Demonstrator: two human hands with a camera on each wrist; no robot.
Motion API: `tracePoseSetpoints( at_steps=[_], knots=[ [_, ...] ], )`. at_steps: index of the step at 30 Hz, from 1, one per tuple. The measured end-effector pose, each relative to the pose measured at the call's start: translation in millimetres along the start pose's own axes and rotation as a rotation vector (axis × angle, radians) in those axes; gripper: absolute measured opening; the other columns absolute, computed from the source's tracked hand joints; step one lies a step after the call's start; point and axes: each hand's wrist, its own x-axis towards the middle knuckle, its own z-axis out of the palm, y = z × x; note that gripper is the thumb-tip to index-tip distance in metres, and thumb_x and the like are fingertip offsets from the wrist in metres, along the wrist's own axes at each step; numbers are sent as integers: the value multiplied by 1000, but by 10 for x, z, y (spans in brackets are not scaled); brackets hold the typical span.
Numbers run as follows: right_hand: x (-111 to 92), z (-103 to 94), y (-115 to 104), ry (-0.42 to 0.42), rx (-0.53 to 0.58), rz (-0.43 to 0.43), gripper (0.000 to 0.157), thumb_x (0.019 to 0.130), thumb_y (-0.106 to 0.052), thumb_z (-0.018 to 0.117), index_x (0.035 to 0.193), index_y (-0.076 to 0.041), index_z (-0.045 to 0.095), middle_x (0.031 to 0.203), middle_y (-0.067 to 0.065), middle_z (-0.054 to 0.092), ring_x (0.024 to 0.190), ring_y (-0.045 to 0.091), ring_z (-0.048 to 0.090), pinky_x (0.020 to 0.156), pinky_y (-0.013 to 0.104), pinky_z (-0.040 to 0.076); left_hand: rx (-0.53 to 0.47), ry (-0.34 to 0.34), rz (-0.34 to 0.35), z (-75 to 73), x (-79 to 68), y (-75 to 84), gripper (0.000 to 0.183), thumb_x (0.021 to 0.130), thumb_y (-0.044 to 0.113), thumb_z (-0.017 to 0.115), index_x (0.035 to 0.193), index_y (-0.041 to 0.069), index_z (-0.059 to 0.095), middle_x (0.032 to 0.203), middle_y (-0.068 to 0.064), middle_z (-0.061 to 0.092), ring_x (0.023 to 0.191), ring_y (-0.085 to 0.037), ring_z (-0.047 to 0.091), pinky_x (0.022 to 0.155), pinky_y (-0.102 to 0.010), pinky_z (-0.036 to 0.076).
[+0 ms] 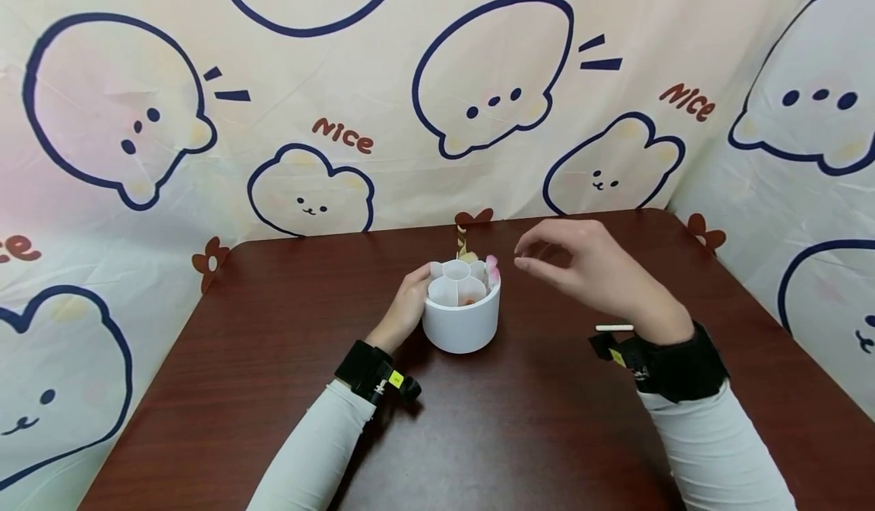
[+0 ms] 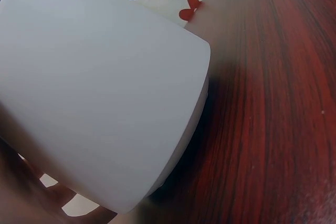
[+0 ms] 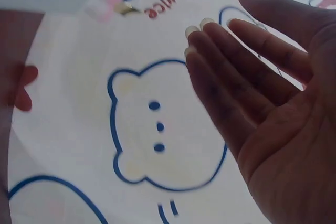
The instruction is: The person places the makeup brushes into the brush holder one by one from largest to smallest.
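Observation:
A white round desk organizer (image 1: pixel 461 330) with several compartments stands on the brown table. My left hand (image 1: pixel 402 315) grips its left side, fingers curled round the wall; the left wrist view shows them partly hidden behind the organizer (image 2: pixel 105 87). A gold twisted stick (image 1: pixel 461 239) rises from the back of the organizer, and a pink item (image 1: pixel 492 269) pokes up at its right rim. To the right of the organizer, my right hand (image 1: pixel 588 268) hovers over the table with bent, loose fingers and holds nothing. The right wrist view shows its bare palm.
A short white stick (image 1: pixel 614 328) lies on the table (image 1: pixel 533 435) beside my right wrist. Behind the table and along both sides hangs a pale cloth (image 1: pixel 396 101) printed with cartoon bears. Each wrist wears a black strap with a camera.

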Motion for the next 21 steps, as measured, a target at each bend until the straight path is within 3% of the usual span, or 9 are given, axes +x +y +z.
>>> tracePoseSetpoints(
  at_steps=[8,11,13,16,21],
  knots=[
    [-138,-323,220,127,-180,61,17,91,-9,77,106,-15,73,93,-5,70,82,10,59,71,21,47,11,20,1,-20,1,-2,35,106,15,36,119,2,66,115,-10,66,105,-18,58,92,-35,47],
    [-222,-364,363,109,-225,124,14,92,-10,77,105,-13,73,92,-2,71,81,14,60,71,28,48,-1,6,-3,-12,6,-3,37,106,16,36,126,2,65,121,-11,66,109,-19,58,95,-37,47],
    [-289,-363,472,36,-241,173,13,93,-12,75,106,-10,73,94,1,71,83,17,62,72,36,51,-5,1,-11,-8,3,0,39,107,16,36,131,4,64,125,-11,65,112,-19,58,98,-38,47],
    [-391,-334,663,-137,-259,244,16,94,-14,74,109,-7,72,98,5,72,86,22,64,73,45,53,-8,3,-17,-12,-3,11,40,107,17,36,133,4,63,128,-11,65,115,-20,58,100,-40,47],
    [-668,-230,1040,-418,-320,348,27,92,-14,75,115,-1,68,103,10,70,90,27,65,71,47,54,-9,13,-22,-24,-2,-13,38,106,17,38,130,5,65,126,-10,66,113,-20,59,98,-40,47]
  ],
)
